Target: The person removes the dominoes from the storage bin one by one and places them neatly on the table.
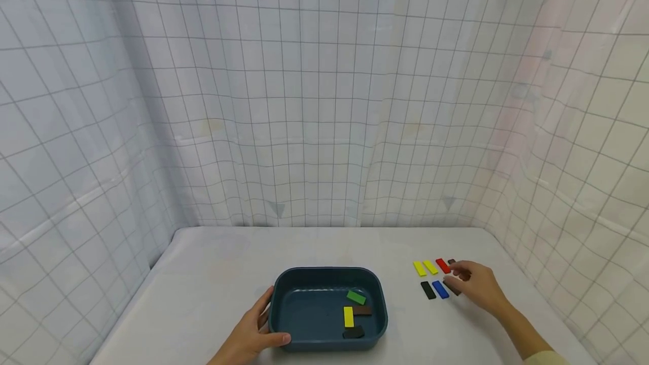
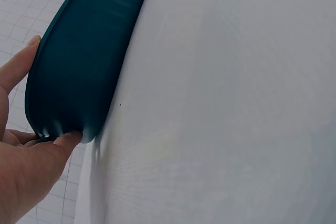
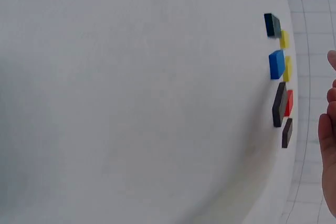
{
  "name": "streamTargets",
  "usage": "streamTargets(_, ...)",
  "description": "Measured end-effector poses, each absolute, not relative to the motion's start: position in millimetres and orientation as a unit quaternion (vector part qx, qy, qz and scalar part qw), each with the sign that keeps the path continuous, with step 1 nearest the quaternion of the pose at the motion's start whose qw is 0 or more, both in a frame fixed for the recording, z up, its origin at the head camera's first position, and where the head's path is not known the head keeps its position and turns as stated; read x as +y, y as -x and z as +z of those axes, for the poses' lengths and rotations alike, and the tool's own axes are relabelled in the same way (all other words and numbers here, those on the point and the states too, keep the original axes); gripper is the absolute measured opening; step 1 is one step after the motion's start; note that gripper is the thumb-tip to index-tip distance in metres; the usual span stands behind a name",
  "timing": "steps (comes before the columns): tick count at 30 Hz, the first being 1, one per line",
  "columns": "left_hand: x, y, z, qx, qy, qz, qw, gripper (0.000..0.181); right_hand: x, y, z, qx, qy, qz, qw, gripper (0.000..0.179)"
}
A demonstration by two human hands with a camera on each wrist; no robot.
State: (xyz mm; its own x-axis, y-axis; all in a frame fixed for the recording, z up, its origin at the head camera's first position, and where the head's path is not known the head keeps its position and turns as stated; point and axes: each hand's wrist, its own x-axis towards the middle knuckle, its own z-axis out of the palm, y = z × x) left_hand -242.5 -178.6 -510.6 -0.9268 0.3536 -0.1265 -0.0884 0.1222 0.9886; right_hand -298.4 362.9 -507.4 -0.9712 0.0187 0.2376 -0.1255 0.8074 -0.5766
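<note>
In the head view, a person's left hand (image 1: 249,328) grips the left end of a dark teal, plastic-looking rectangular tub (image 1: 309,311) with rounded corners on a white surface (image 1: 218,263). Four flat oblong blocks lie toward the tub's right end: a green block (image 1: 356,297), a yellow block (image 1: 348,316), a brown block (image 1: 362,310) just beside it, and a black block (image 1: 354,332). Nearer the surface's right edge, two yellow oblong blocks (image 1: 419,268), a red one (image 1: 443,266) and a dark brown one (image 1: 452,262) form the far row; a second black one (image 1: 428,290), a blue one (image 1: 440,289) and another dark brown one (image 1: 453,289) form the near row. The right hand (image 1: 476,285) hovers over the brown pair, thumb and fingers parted, nothing visible between them. The left wrist view shows digits wrapped around the tub's end; its contents are out of sight. In the right wrist view, the right hand is cut off by the frame, the rows beyond it. The pieces look thin and closely set, so a careless pinch could slip or knock the red or blue neighbour askew; a tug from the left hand could tilt the tub and send its loose blocks sliding.
</note>
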Motion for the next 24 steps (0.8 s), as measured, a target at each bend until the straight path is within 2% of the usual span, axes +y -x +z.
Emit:
streamTargets(16,-178,238,-509,0.738,-0.078,0.649,0.166,0.106,295,312,-489,-0.91,-0.185,0.342,0.148,0.027)
streamTargets(24,-179,242,-511,0.729,-0.081,0.658,0.173,0.106,265,317,-486,-0.894,-0.252,0.35,0.12,0.022)
